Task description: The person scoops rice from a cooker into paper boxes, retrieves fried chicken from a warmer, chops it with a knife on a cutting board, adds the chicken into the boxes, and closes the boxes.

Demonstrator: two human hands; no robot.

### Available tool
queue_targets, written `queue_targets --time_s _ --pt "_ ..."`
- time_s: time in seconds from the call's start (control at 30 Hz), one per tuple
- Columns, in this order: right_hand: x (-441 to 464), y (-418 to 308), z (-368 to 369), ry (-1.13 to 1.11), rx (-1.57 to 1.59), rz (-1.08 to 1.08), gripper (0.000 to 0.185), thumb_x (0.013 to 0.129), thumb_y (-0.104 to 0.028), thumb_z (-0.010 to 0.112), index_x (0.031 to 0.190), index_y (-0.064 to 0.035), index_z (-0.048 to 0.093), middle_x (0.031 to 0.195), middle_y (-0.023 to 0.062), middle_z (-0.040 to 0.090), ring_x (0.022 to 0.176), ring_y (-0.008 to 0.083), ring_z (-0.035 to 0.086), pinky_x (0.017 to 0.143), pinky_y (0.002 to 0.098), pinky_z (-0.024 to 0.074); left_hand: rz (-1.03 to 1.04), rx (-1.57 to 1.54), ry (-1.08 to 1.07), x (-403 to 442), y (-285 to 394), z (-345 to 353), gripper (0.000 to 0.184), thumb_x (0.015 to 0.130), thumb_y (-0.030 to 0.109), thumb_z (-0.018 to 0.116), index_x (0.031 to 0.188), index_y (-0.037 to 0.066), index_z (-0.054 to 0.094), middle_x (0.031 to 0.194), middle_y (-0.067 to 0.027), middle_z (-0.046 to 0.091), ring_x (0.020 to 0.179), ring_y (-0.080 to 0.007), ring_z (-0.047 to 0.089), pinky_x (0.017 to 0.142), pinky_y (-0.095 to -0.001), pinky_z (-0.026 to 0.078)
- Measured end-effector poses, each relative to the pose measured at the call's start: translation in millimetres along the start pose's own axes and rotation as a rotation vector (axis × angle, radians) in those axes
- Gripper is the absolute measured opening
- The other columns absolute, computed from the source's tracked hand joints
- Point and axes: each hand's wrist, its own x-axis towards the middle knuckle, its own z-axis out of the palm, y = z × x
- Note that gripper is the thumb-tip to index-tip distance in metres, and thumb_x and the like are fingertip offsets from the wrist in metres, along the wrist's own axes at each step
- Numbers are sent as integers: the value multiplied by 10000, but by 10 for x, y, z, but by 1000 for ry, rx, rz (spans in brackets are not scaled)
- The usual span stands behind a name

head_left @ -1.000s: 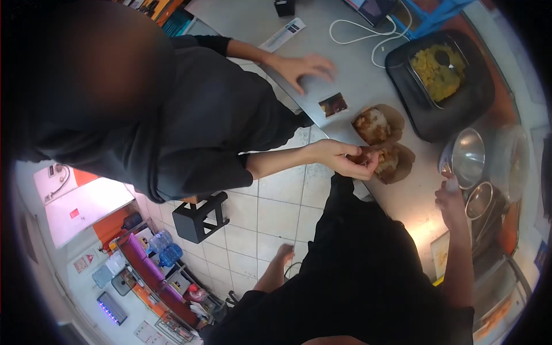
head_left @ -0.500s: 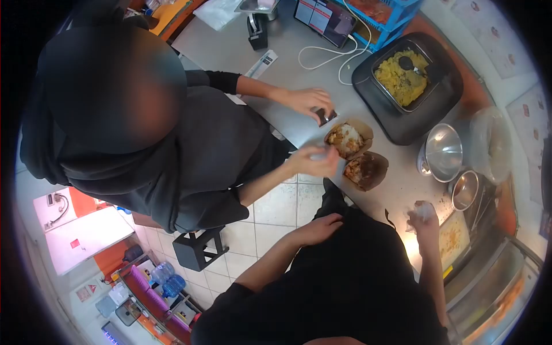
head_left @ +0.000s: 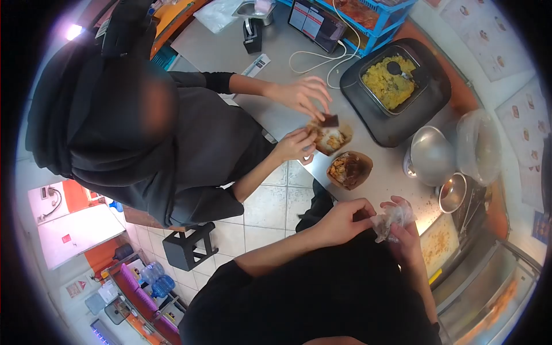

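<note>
In front of my body, my right hand [head_left: 409, 240] is closed around a wad of crumpled clear plastic [head_left: 392, 222], thin like a disposable glove. My left hand [head_left: 347, 218] meets it from the left, thumb and fingers pinched at the plastic's near edge. Beyond my hands, a brown paper food box [head_left: 349, 170] stands unlidded on the steel counter with browned food inside. Another box [head_left: 333, 141], with white and golden food, is behind it. A co-worker's two hands [head_left: 300, 112] are at that second box, one holding a small dark piece over it.
A black pan [head_left: 368, 123] with a tray of yellow mash [head_left: 388, 86] stands at the back. Metal bowls [head_left: 431, 155] and a clear plastic tub [head_left: 478, 146] line the right wall. A crumb-strewn board [head_left: 440, 244] is at my right; a black stool [head_left: 190, 247] stands on the floor.
My left hand has risen from my lap and now meets the plastic. My right hand has come inward with it. The co-worker's hands have moved onto the farther box.
</note>
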Motion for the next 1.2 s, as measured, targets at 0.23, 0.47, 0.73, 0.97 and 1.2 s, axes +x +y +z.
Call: queue_targets --time_s 0.23,0.47,0.73,0.97,1.2 --pt "-90 -33 -97 -33 220 125 751 780 -184 701 1407 -95 297 1264 140 491 1104 271 537 956 400 441 123 19 29 4 59 172 130 842 102 706 912 14 640 818 -68 658 792 -134 632 703 -274 492" --pt "-173 -7 -183 -64 219 73 780 781 -234 706 1420 -118 274 1276 143 489 1119 266 523 968 401 428 393 198 94 57 -13 308 92 826 104 698 876 39 655 798 -88 636 745 -253 612 659 -346 474" --pt "-296 35 -217 -48 262 2 722 841 -266 643 1425 -92 257 1332 144 423 1129 264 512 995 395 403 461 298 66 103 29 432 93 850 110 660 853 32 610 788 -98 593 765 -295 585 688 -368 463" --pt "-351 -10 -229 -18 -56 -121 658 924 -248 566 1455 -86 215 1384 146 381 1254 267 433 1039 388 364 380 268 84 45 69 465 123 841 130 680 836 31 607 906 -105 565 837 -281 572 730 -366 458" --pt "-488 -469 -445 227 -777 -445 572 978 -229 487 1462 -50 241 1416 126 365 1230 264 474 1032 385 353 418 344 231 31 -9 437 144 852 127 674 836 14 587 882 -100 553 777 -241 562 683 -327 462"
